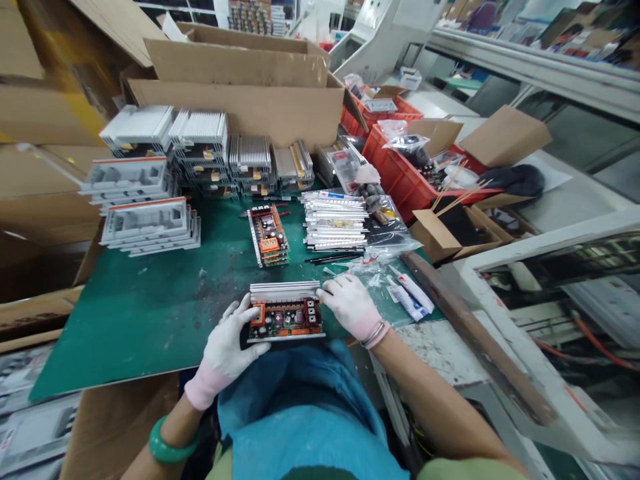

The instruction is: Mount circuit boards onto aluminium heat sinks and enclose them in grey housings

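- Left hand (227, 337), white-gloved: thumb and fingers parted around the left end of a circuit board (287, 319), gripping it and hiding that corner.
- Right hand (347, 303), gloved: fingers bent at the board's upper right corner; whether they pinch cannot be told.
- The board sits against a finned metal housing (285, 291) at the green table's (150, 300) near edge.
- Rightward, tubes (411, 307) bear unreadable print.

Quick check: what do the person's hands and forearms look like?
The left hand and right hand each wear a white, fabric-looking glove with a pink cuff. A thick green bangle sits behind the left cuff, slim silver-coloured wristwear at the right. Both forearms are uncovered; light-green cloth, apparently a sleeve, shows beyond the right one.
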{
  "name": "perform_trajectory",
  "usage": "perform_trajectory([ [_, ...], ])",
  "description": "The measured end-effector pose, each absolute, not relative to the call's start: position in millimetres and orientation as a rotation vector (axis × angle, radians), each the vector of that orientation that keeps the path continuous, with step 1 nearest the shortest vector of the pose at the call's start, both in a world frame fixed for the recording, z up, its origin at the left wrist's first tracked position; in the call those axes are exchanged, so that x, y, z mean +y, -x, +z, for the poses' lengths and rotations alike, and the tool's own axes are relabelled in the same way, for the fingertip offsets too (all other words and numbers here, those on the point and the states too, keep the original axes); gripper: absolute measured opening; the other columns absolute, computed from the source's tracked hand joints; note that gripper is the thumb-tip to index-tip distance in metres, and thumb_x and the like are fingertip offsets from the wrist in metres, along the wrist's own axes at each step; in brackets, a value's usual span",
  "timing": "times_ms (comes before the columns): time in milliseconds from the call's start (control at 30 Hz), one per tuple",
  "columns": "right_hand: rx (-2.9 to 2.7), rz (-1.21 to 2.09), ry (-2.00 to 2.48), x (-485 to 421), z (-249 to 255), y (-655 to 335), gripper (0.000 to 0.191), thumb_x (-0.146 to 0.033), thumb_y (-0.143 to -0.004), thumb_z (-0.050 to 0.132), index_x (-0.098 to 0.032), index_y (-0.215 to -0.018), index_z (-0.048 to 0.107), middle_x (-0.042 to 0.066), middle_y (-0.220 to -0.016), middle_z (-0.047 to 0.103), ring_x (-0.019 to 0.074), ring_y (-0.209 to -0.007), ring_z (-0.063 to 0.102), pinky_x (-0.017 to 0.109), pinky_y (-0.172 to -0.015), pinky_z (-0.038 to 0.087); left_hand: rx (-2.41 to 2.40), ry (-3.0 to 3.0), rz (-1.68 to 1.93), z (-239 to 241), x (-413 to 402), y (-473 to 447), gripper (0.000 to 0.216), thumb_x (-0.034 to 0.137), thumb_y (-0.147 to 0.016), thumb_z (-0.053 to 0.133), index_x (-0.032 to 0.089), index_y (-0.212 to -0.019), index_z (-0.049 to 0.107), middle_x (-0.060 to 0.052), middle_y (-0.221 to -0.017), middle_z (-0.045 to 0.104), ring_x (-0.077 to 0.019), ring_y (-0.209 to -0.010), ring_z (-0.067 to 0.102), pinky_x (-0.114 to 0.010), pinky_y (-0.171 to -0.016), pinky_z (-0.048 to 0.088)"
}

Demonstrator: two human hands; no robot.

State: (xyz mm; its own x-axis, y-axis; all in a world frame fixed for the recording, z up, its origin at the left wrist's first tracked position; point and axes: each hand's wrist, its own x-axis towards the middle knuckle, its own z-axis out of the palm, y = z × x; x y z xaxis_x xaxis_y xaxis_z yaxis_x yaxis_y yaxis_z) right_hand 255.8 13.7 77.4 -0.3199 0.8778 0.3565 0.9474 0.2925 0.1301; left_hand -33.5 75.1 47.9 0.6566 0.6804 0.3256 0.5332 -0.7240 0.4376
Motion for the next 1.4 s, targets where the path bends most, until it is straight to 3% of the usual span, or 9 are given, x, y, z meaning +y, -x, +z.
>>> perform_trajectory([
  [167, -2.472, -0.477, 1.576, 26.5, 89.9, -265.5, 0.022, -0.012, -0.091, 0.053, -0.021, -0.075, 0.065, 0.0, -0.072, 0.062, 0.0152, -0.073, 0.05, 0.034, -0.095, 0.031, 1.015, -2.561, 0.686, 44.2, 74.2, 34.4, 0.057, 0.04, -0.074, 0.073, 0.022, -0.123, 0.05, -0.015, -0.14, 0.05, -0.0348, -0.128, 0.049, -0.05, -0.1, 0.05],
  [400, -1.911, -0.197, 1.924, 3.7, 52.9, -246.0, 0.013, -0.02, -0.085, 0.061, -0.021, -0.074, 0.067, 0.001, -0.071, 0.068, 0.0158, -0.07, 0.059, 0.029, -0.071, 0.036, 1.019, -2.529, 0.717, 44.4, 71.0, 33.6, 0.056, 0.039, -0.074, 0.074, 0.022, -0.122, 0.051, -0.014, -0.141, 0.049, -0.0331, -0.129, 0.048, -0.05, -0.104, 0.046],
  [533, -1.855, -0.013, 2.024, 6.1, 53.9, -249.5, 0.014, -0.02, -0.087, 0.058, -0.023, -0.083, 0.071, 0.0, -0.08, 0.073, 0.0155, -0.073, 0.063, 0.028, -0.069, 0.039, 0.982, -2.512, 0.724, 44.3, 70.0, 34.5, 0.056, 0.038, -0.075, 0.072, 0.022, -0.124, 0.05, -0.014, -0.141, 0.05, -0.0322, -0.129, 0.049, -0.051, -0.107, 0.043],
  [700, -1.935, -0.199, 2.045, 5.4, 61.3, -251.7, 0.026, -0.019, -0.091, 0.052, -0.022, -0.111, 0.068, 0.006, -0.097, 0.072, 0.0193, -0.086, 0.062, 0.032, -0.081, 0.04, 1.013, -2.46, 0.67, 40.8, 70.2, 36.4, 0.058, 0.043, -0.075, 0.072, 0.022, -0.124, 0.051, -0.015, -0.145, 0.045, -0.0331, -0.133, 0.044, -0.052, -0.108, 0.041],
  [900, -2.069, -0.272, 2.052, -13.0, 55.1, -225.8, 0.03, -0.013, -0.09, 0.047, -0.014, -0.113, 0.067, 0.011, -0.1, 0.07, 0.0215, -0.089, 0.06, 0.034, -0.082, 0.043, 1.033, -2.423, 0.628, 39.4, 63.0, 36.1, 0.057, 0.041, -0.075, 0.072, 0.021, -0.125, 0.051, -0.015, -0.143, 0.047, -0.0315, -0.135, 0.041, -0.052, -0.112, 0.036],
  [1100, -2.028, -0.321, 2.016, -18.6, 52.7, -244.3, 0.034, -0.02, -0.092, 0.043, -0.014, -0.119, 0.063, 0.012, -0.104, 0.069, 0.0231, -0.087, 0.063, 0.035, -0.072, 0.047, 1.038, -2.628, 0.494, 79.5, 85.5, 50.3, 0.085, 0.068, -0.068, 0.069, 0.021, -0.134, 0.046, -0.016, -0.143, 0.047, -0.0316, -0.134, 0.043, -0.052, -0.115, 0.028],
  [1200, -1.954, -0.294, 1.953, -22.2, 49.7, -256.0, 0.035, -0.031, -0.093, 0.042, -0.016, -0.117, 0.063, 0.012, -0.101, 0.069, 0.0231, -0.086, 0.065, 0.034, -0.07, 0.05, 1.372, -2.712, 0.647, 113.1, 131.5, 68.6, 0.062, 0.055, -0.08, 0.063, 0.021, -0.13, 0.05, -0.013, -0.145, 0.045, -0.0297, -0.136, 0.039, -0.049, -0.117, 0.023],
  [1300, -1.923, -0.256, 1.897, -27.3, 44.9, -257.9, 0.036, -0.036, -0.093, 0.041, -0.018, -0.114, 0.064, 0.011, -0.099, 0.069, 0.0237, -0.086, 0.066, 0.035, -0.072, 0.052, 1.708, -2.667, 0.81, 133.4, 189.4, 91.6, 0.059, 0.043, -0.083, 0.059, 0.018, -0.135, 0.046, -0.013, -0.149, 0.039, -0.0313, -0.14, 0.03, -0.051, -0.117, 0.02],
  [1400, -1.91, -0.241, 1.851, -31.4, 40.6, -256.6, 0.036, -0.038, -0.094, 0.04, -0.019, -0.114, 0.063, 0.011, -0.097, 0.07, 0.0246, -0.085, 0.066, 0.038, -0.073, 0.053, 1.783, -2.595, 0.775, 135.1, 234.2, 110.8, 0.051, 0.033, -0.08, 0.058, 0.016, -0.127, 0.052, -0.016, -0.142, 0.048, -0.0352, -0.137, 0.034, -0.058, -0.113, 0.021],
])
